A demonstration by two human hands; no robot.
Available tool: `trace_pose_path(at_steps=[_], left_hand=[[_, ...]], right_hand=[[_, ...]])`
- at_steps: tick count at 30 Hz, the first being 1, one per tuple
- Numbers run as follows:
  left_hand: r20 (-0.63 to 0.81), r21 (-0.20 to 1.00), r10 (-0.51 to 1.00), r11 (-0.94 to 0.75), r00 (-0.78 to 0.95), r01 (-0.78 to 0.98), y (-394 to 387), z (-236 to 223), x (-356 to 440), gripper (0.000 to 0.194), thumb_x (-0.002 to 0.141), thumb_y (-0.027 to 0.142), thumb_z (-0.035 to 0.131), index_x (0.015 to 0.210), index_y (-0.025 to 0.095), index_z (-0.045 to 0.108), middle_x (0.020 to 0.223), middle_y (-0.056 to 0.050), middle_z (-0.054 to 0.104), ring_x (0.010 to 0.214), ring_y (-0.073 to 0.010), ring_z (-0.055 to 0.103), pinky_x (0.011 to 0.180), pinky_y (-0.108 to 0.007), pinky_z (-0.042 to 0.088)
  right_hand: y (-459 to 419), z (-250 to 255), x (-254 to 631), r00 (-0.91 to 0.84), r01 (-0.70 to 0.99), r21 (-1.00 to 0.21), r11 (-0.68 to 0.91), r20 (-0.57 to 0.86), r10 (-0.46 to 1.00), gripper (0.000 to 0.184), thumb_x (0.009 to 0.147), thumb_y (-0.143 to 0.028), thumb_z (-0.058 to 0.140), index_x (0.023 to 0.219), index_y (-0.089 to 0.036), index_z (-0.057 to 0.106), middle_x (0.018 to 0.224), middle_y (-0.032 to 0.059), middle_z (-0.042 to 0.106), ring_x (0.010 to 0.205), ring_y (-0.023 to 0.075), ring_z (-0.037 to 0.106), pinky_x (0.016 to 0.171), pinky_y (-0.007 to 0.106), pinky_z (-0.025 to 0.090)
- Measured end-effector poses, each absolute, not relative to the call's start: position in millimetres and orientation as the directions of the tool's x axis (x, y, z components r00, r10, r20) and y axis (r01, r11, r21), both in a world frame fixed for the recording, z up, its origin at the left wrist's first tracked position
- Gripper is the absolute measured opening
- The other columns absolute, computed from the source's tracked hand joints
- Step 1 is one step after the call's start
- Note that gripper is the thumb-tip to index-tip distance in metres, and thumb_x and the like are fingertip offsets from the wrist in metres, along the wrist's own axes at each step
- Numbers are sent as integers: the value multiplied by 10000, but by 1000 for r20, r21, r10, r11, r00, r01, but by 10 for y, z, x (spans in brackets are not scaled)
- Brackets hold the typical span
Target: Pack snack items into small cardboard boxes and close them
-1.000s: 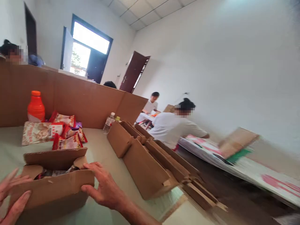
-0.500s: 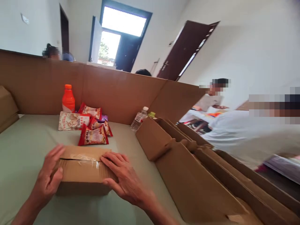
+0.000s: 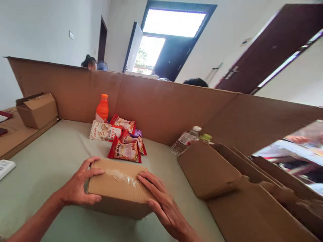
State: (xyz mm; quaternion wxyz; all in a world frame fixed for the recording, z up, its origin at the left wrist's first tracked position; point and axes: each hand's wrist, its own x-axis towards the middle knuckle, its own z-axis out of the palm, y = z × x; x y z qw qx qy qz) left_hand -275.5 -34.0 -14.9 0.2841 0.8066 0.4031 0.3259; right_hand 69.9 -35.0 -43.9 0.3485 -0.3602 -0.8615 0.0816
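A small closed cardboard box [image 3: 118, 188] with clear tape across its top lies on the pale green table [image 3: 45, 161], tilted a little. My left hand [image 3: 78, 185] grips its left end, thumb under and fingers over the top edge. My right hand [image 3: 161, 201] presses on its right end, fingers wrapped over the top and side. Just behind the box lie several red and white snack packets [image 3: 118, 141] and an orange drink bottle [image 3: 102, 108].
A tall cardboard wall [image 3: 164, 107] rings the back of the table. Open cardboard boxes [image 3: 227, 178] stand in a row at the right, with a water bottle [image 3: 185, 140] behind them. Another box [image 3: 37, 109] sits at the far left. People's heads show beyond the wall.
The box's flaps, open a second ago, are now shut and both hands hold its ends. The view has swung left, away from the people at the right.
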Motion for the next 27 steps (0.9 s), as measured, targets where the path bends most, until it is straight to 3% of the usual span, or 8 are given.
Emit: trace_pose_path(at_steps=[6, 10, 14, 17, 20, 23, 27], left_hand=[[388, 682, 886, -461, 254, 567, -827, -316, -2908, 738, 665, 232, 787, 1355, 346, 552, 1514, -104, 325, 1390, -357, 431, 1112, -538, 436], [491, 580, 870, -361, 40, 730, -887, -190, -3501, 549, 777, 369, 727, 1308, 348, 592, 1452, -77, 407, 1323, -332, 495, 1097, -516, 461], [572, 495, 772, -57, -276, 867, -930, 300, -4240, 462, 798, 533, 695, 1187, 289, 647, 1388, -50, 455, 1310, -349, 496, 1141, -568, 404], [684, 422, 562, 215, -465, 881, -948, 688, -4698, 452, 869, 538, 632, 1190, 221, 628, 1362, -43, 483, 1353, -319, 459, 1204, -529, 332], [763, 368, 410, 360, -499, 857, -857, 842, -5047, 556, 886, 552, 624, 1248, 131, 596, 1420, -83, 441, 1405, -343, 395, 1219, -491, 317], [706, 359, 483, 386, -518, 849, -659, 755, -5295, 589, 923, 527, 593, 1306, 83, 540, 1527, -124, 279, 1460, -386, 299, 1242, -493, 260], [627, 359, 604, 337, -492, 871, -364, 578, -5524, 560, 969, 503, 514, 1327, 73, 498, 1490, -124, 306, 1468, -426, 264, 1244, -534, 222]], right_hand=[[-271, -564, 512, -382, 556, -475, 682, 583, 717, 549, 1048, -505, 313, 1573, -345, 342, 1601, 60, 409, 1434, 305, 431, 1119, 513, 441], [-88, -885, 169, -256, 480, -641, 599, 550, 795, 488, 1051, -451, 346, 1501, -307, 469, 1567, 97, 456, 1411, 302, 471, 1048, 504, 519], [8, -1418, -180, -300, 472, -703, 531, 439, 847, 418, 1027, -455, 443, 1368, -289, 620, 1489, 97, 557, 1355, 281, 548, 1045, 471, 544], [-23, -1718, -310, -313, 461, -714, 526, 424, 850, 422, 1014, -486, 461, 1325, -282, 658, 1468, 92, 579, 1342, 279, 564, 1071, 472, 530], [-53, -1812, -302, -287, 468, -736, 489, 397, 872, 416, 1023, -462, 447, 1323, -267, 661, 1488, 93, 560, 1379, 286, 526, 1115, 491, 488], [-18, -1804, -219, -316, 486, -708, 512, 404, 859, 400, 1009, -442, 486, 1311, -257, 673, 1470, 100, 577, 1358, 298, 546, 1087, 479, 520], [43, -1836, -151, -396, 514, -644, 567, 408, 822, 388, 984, -406, 547, 1324, -265, 667, 1448, 102, 596, 1319, 296, 582, 1043, 452, 563]])
